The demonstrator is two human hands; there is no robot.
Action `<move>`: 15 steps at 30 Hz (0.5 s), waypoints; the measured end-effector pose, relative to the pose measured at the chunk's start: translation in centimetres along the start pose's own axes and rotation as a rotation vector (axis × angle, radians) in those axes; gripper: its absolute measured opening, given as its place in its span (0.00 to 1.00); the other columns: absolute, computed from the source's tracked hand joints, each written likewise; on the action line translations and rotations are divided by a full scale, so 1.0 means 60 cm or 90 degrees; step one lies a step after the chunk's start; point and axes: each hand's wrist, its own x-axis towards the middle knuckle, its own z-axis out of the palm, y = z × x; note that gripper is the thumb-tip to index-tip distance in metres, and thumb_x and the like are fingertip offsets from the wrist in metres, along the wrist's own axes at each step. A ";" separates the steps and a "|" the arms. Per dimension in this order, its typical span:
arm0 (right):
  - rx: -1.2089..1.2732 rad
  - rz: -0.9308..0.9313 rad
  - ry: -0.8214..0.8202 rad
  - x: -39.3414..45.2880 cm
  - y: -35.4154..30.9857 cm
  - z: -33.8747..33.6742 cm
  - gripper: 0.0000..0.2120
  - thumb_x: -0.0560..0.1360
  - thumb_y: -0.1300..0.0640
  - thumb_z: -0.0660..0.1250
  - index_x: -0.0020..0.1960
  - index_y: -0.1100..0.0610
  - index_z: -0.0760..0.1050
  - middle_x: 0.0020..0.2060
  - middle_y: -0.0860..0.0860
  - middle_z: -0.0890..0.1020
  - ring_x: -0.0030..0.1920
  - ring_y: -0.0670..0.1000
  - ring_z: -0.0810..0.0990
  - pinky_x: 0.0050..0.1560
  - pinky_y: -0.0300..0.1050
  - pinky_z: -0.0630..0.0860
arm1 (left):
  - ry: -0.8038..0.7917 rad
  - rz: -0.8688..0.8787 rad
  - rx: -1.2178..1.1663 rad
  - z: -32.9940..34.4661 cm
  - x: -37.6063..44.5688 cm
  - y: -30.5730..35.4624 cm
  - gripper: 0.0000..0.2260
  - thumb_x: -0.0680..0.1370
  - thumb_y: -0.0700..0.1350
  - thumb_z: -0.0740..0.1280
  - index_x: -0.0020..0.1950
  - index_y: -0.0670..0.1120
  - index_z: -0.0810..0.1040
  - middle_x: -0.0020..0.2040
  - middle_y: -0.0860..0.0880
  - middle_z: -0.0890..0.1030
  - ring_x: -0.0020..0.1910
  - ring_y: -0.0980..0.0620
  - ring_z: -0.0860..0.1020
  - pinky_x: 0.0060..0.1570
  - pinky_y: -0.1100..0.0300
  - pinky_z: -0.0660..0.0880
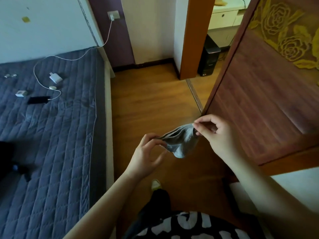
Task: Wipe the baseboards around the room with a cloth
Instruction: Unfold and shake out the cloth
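Observation:
A small grey cloth (181,142) hangs in the air above the wooden floor, stretched between both hands. My left hand (146,154) pinches its left edge with thumb and forefinger. My right hand (215,133) pinches its upper right corner. A dark brown baseboard (153,63) runs along the foot of the far white wall and turns the corner toward the orange door frame (193,40).
A bed with a dark quilted cover (51,128) fills the left side, with chargers, a cable and a black device lying on it. An open wooden door (262,94) stands on the right. A black computer tower (208,57) sits beyond the doorway. My foot (156,184) stands on the floor below.

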 end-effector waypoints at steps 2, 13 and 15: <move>-0.063 -0.056 -0.011 0.053 -0.007 0.017 0.04 0.75 0.48 0.70 0.48 0.47 0.81 0.37 0.42 0.83 0.38 0.45 0.83 0.39 0.38 0.79 | 0.006 0.002 0.004 -0.005 0.037 -0.018 0.17 0.72 0.49 0.77 0.59 0.48 0.80 0.63 0.55 0.71 0.64 0.68 0.69 0.62 0.74 0.67; -0.428 -0.259 -0.008 0.308 -0.070 0.074 0.07 0.73 0.57 0.75 0.42 0.60 0.82 0.37 0.52 0.82 0.34 0.49 0.80 0.30 0.38 0.74 | 0.013 0.084 -0.058 -0.037 0.258 -0.086 0.29 0.69 0.62 0.76 0.60 0.43 0.77 0.65 0.48 0.72 0.66 0.56 0.72 0.66 0.66 0.70; -0.429 -0.236 -0.006 0.345 -0.060 0.074 0.07 0.73 0.57 0.75 0.42 0.61 0.82 0.36 0.52 0.83 0.34 0.49 0.80 0.30 0.36 0.72 | 0.008 0.090 -0.057 -0.029 0.295 -0.090 0.31 0.68 0.62 0.76 0.61 0.42 0.77 0.65 0.47 0.71 0.66 0.55 0.72 0.66 0.68 0.68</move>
